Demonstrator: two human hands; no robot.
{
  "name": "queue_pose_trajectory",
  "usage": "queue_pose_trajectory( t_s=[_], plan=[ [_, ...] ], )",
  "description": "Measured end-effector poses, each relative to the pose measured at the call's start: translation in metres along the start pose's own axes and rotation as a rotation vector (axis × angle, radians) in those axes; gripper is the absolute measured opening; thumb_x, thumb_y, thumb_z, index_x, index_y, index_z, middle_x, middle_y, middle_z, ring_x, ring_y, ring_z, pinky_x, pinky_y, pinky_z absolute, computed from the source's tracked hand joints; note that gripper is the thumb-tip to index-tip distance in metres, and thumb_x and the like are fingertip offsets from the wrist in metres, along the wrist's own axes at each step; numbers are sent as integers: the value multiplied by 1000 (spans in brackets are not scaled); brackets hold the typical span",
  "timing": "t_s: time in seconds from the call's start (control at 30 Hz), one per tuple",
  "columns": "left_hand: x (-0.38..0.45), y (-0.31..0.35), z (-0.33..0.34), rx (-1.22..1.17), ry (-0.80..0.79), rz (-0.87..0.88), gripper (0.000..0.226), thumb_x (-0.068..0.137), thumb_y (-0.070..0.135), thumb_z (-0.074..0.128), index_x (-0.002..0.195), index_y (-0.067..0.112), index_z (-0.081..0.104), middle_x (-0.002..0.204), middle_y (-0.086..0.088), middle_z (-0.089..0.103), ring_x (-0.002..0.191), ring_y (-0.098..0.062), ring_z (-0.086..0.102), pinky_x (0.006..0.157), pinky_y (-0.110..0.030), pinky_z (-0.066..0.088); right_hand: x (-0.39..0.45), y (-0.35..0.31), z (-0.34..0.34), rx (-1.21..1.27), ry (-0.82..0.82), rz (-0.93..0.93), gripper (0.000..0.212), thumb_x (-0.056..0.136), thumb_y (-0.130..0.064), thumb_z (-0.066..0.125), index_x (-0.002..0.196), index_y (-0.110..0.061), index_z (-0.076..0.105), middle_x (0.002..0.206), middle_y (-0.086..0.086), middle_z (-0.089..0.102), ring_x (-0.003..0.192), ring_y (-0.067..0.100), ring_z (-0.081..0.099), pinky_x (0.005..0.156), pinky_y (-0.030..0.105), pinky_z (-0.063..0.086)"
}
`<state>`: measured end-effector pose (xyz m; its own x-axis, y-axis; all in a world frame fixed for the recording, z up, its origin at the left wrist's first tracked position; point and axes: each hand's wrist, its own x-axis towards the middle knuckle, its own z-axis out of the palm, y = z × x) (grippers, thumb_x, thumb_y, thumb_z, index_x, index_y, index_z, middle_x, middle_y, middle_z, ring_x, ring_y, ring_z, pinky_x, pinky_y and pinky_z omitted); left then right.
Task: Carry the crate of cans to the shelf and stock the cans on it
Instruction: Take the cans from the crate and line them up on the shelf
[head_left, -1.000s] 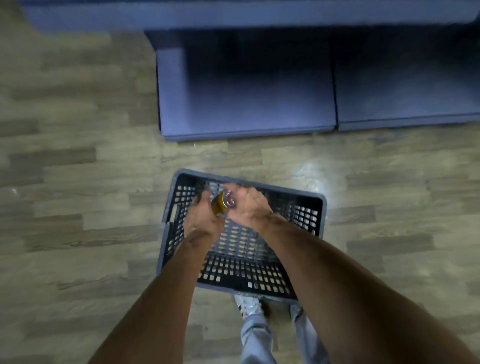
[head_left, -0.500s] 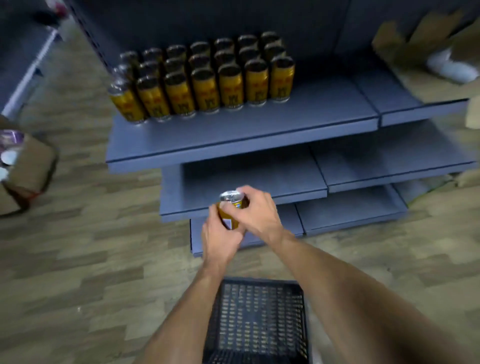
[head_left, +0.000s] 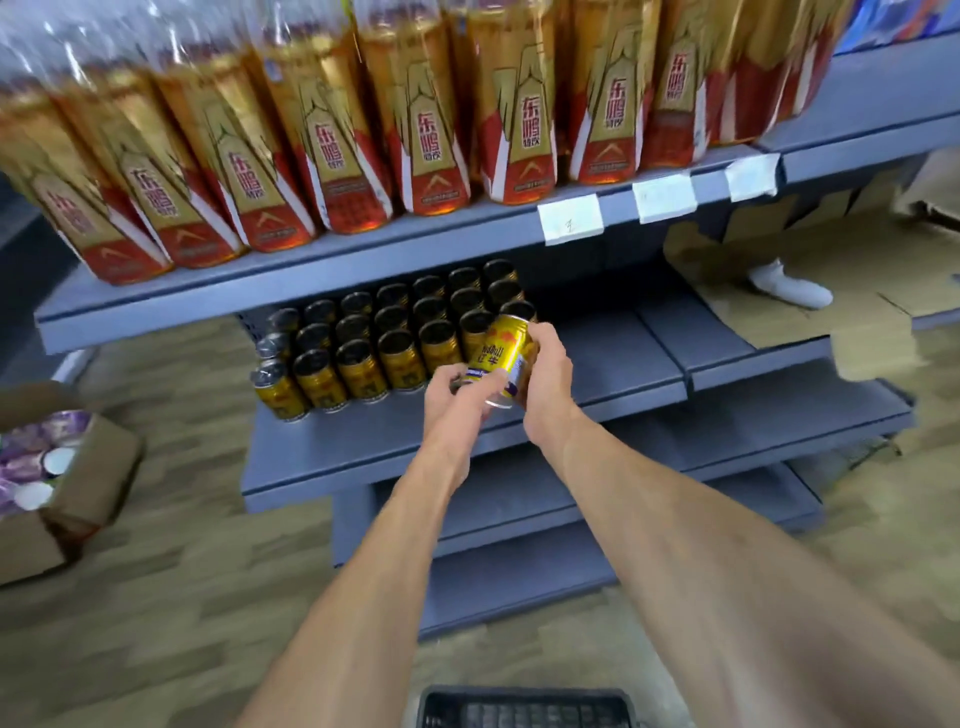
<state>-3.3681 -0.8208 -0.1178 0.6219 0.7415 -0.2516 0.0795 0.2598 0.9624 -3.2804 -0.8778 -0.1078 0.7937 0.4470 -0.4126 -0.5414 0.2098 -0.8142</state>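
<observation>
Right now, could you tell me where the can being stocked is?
In the head view the can is centre frame, tilted, held by both hands, left hand and right hand, just right of the can rows.

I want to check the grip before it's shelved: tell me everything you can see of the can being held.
The can is a small gold-yellow metal drink can with printed lettering and a silvery rim. It is tilted, its silvery end toward the person, its other end toward the stocked cans. The right hand wraps its side; the left hand grips its near end. It is held just above the shelf, beside the front row's right end.
</observation>
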Motion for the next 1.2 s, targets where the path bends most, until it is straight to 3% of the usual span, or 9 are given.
queue_pose_trajectory(
  t_s=[0.17,0.27,0.4,0.5,0.67,0.8,0.97,1.1,1.2],
  plan=[
    [21,-18,24,135,208,125,56,67,2,78,109,23,49,104,2,58,85,-15,60,69,-27,49,37,4,4,33,-76,88,28,95,-41,52,99,-16,63,90,9,69,77,22,66,66,30,55],
    [32,-43,43,279,252,125,59,67,1,77,108,24,40,98,2,58,83,-15,60,67,-25,49,61,12,-9,-77,-48,86,27,94,-39,56,104,-15,63,104,14,70,90,27,69,79,39,57],
    [50,-61,70,367,176,101,41,78,15,73,108,21,45,96,3,59,85,-14,58,65,-22,40,91,4,-39,-147,62,54,22,94,-31,53,94,-11,61,88,13,63,79,24,62,72,35,52],
    [73,-55,89,459,120,122,36,83,16,70,113,23,51,103,6,62,95,-13,59,79,-24,43,114,-13,-49,-175,133,14,20,95,-27,49,98,-11,61,86,11,61,77,22,58,67,34,50],
    [108,-56,120,540,214,273,30,85,6,64,113,14,63,97,4,67,91,-14,61,78,-19,41,150,-35,-52,-396,82,-235,25,93,-17,48,100,-19,72,96,-1,67,94,22,61,83,34,50],
    [133,-72,145,540,318,351,27,85,5,54,108,15,64,98,-4,70,92,-23,63,80,-32,51,173,-33,-67,-662,-6,-358,31,94,-15,50,119,-22,68,116,0,68,108,18,59,90,23,43],
    [145,-93,166,622,405,311,26,88,6,49,111,11,59,110,-12,62,98,-28,59,84,-39,49,187,-16,-85,-435,49,-333,49,87,-26,43,131,-22,62,125,3,66,115,17,58,101,31,47],
    [147,-91,168,585,451,248,16,90,4,53,102,6,64,96,-9,67,85,-16,55,74,-21,37,198,0,-102,-714,99,-437,59,73,-22,43,128,-20,62,116,7,66,108,22,58,99,39,48],
    [155,-76,169,600,370,210,15,88,2,53,90,6,66,81,-1,61,74,-14,48,68,-20,34,214,4,-103,-819,93,-479,64,69,-17,55,133,-22,57,111,8,66,102,23,61,94,39,51]
  ],
)
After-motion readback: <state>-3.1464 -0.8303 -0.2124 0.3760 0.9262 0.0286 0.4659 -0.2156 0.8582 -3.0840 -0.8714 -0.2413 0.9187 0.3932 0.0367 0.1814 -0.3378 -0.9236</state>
